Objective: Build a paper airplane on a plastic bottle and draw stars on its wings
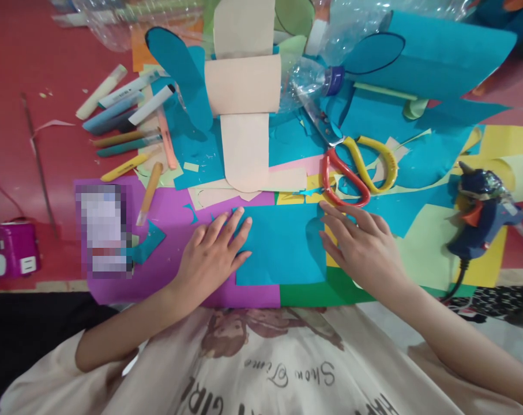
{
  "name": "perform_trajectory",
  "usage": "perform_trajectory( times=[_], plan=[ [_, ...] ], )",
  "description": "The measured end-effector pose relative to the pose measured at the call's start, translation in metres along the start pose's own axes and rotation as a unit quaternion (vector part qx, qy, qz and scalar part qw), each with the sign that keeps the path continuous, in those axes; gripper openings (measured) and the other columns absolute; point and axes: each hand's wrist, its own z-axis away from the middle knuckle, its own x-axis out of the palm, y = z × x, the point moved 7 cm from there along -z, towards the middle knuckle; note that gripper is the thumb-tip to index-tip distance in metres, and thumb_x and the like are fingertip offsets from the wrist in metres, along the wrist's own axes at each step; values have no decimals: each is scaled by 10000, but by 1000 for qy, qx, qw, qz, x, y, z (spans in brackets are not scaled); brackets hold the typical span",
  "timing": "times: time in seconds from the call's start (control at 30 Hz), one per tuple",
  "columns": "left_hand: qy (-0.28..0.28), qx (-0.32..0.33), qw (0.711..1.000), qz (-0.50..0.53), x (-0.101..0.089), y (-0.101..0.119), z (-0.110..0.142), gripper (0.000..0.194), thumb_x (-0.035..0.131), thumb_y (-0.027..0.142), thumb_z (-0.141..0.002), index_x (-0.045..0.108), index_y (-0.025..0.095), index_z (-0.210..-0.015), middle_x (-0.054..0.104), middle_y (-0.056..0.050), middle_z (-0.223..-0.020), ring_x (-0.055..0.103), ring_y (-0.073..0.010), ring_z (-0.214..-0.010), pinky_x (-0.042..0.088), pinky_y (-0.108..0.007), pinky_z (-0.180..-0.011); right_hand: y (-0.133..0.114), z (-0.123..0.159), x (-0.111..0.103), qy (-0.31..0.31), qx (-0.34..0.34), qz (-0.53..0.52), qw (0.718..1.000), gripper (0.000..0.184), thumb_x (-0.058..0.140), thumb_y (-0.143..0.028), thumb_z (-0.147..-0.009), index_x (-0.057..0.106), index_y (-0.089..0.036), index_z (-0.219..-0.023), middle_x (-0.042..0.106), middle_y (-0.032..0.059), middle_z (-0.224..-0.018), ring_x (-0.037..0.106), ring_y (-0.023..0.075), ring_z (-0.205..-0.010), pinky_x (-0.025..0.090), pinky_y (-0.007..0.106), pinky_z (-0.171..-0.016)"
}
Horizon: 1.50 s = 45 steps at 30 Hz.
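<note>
Blue paper sheet (282,248): lies flat at centre, near edge of the tabletop (10,127); taken as clock centre. Purple paper (256,297) shows under it toward 7 o'clock, green paper (317,294) toward 5.

Left hand (215,245) at 9 o'clock: fingers spread, palm down, tips resting over the sheet's edge, gripping nothing. Right hand (362,242) at 3: fingers extended, slightly apart, tips at the opposite edge; no grip seen.

Scissors (337,141) at 1 o'clock, red and yellow handles nearest the right hand. Beige paper piece (244,83) at 11 to 12, a band across it. Clear bottle (307,78) beyond, toward 12 to 1, purple cap pointing to 3.

Markers (114,112) scattered at 10; phone (103,230), blurred, at 9. Glue gun (473,227) at 3, beyond right hand.
</note>
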Motion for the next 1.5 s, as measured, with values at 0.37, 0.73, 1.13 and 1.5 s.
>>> perform_trajectory(
  times=[0.37, 0.73, 1.13, 1.5],
  plan=[
    [25, 10, 999, 20, 3, -13, 9, 509, 409, 421, -1017, 473, 154, -1446, 510, -181, -1457, 585, -304, -1208, 437, -402, -840, -1, 1, 3, -15, 8, 7, 1000, 224, 494, -210, -954, 643, -141, -1106, 734, 136, -1170, 609, 276, -1085, 439, 370, -785],
    [0, 0, 999, 51, 9, -29, -9, 529, 322, 477, -1027, 440, 223, -1477, 622, -167, -1301, 574, -297, -1164, 458, -398, -894, -6, -2, 0, -4, -14, 23, 1000, 163, 520, -207, -948, 655, -140, -1008, 740, 137, -1152, 620, 263, -1043, 440, 358, -783],
    [40, 12, 996, 76, 6, -37, -8, 454, 369, 377, -1031, 560, 142, -1370, 662, -148, -1282, 621, -288, -1132, 458, -421, -878, -5, 2, 1, -10, -9, 28, 1000, 203, 509, -216, -951, 636, -145, -1092, 735, 128, -1170, 610, 273, -1068, 437, 368, -776],
    [142, 45, 984, 96, -12, -29, -31, 416, 418, 395, -1015, 629, 113, -1237, 697, -161, -1183, 638, -274, -1107, 462, -375, -895, 3, -22, -4, 74, -134, 12, 988, 200, 495, -139, -973, 694, -149, -951, 778, 72, -921, 681, 189, -888, 464, 298, -704]
  ],
)
